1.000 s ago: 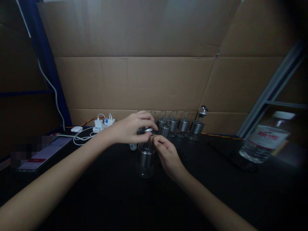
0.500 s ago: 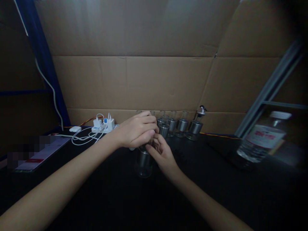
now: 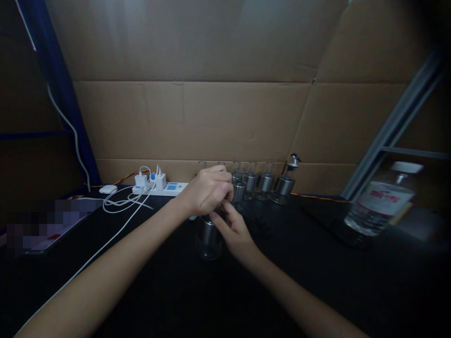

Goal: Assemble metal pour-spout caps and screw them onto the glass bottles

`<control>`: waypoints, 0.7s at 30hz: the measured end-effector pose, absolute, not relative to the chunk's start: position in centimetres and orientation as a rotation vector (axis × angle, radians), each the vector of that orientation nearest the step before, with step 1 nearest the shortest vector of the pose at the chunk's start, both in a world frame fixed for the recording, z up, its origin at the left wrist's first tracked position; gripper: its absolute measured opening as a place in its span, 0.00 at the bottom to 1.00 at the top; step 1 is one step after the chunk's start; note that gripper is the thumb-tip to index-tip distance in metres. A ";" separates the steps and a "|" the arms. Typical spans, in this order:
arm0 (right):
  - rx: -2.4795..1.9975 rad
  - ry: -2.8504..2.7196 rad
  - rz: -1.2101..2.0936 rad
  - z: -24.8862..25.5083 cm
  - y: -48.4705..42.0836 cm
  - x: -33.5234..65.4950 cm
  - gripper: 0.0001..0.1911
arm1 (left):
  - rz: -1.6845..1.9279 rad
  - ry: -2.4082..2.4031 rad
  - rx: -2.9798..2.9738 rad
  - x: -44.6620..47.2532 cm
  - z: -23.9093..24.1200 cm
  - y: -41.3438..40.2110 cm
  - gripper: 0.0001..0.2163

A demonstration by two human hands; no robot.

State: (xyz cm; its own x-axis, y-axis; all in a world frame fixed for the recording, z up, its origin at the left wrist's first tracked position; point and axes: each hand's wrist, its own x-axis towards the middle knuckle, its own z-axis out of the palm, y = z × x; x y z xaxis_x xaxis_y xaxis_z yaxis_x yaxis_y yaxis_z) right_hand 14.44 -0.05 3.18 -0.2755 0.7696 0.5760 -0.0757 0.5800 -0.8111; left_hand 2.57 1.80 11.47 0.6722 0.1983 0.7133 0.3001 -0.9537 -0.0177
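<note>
A clear glass bottle [image 3: 209, 241] with a brushed-metal sleeve stands upright on the black table in front of me. My right hand [image 3: 237, 231] is closed around its neck, thumb toward me. Over the bottle's mouth my left hand [image 3: 213, 190] is closed, fingers curled down; whatever it grips there is hidden by both hands. Behind them, several similar glass bottles [image 3: 265, 183] with metal sleeves stand in a group. The rightmost bottle [image 3: 283, 185] carries a pour spout [image 3: 293, 160] with a black tip.
A white power strip [image 3: 172, 188] with plugged-in chargers and loose white cables lies at the back left. Nearby are a small white case [image 3: 108, 189] and a tablet-like screen [image 3: 66, 225]. A large water bottle [image 3: 382, 202] stands at right. Cardboard [image 3: 197, 119] forms the back wall.
My left hand has turned slightly at the bottle's top, its fingers curled more, and that forearm has swung right. More of the power strip and a white cable now show. The bottle stays put.
</note>
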 end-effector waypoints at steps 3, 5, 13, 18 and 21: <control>-0.601 -1.644 0.902 3.4 -0.2 14.4 0.14 | -1.229 -0.432 -2.744 2.9 10.9 1.6 0.25; -0.605 -1.638 0.904 3.6 -0.3 14.4 0.13 | -1.294 -0.435 -2.726 3.1 10.6 1.5 0.25; -0.608 -1.670 0.857 3.5 -0.2 14.3 0.11 | -1.582 -0.395 -2.612 3.8 9.3 2.0 0.28; -0.615 -1.699 0.828 3.4 0.1 14.4 0.11 | -1.670 -0.362 -2.633 3.9 9.1 1.8 0.26; -0.621 -1.729 0.850 3.3 0.3 14.5 0.10 | -1.877 -0.369 -2.734 3.9 8.8 1.6 0.22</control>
